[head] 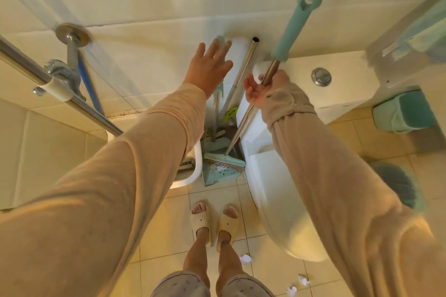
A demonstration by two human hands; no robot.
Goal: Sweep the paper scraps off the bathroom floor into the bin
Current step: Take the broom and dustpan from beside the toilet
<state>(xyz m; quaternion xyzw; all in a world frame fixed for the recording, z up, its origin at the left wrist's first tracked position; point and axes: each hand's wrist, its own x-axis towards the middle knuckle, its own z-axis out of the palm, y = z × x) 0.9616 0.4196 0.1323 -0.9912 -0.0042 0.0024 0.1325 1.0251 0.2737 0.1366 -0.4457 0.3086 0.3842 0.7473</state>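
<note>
Now | left hand (207, 70) outstretched, fingers spread | right hand (260, 89) grips broom (242, 123)

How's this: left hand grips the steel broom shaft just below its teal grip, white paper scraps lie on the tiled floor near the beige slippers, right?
Wrong hand. The head view shows the right hand gripping the steel broom shaft just below its teal grip; the left hand is open. White paper scraps do lie on the tiled floor near the beige slippers.
</note>
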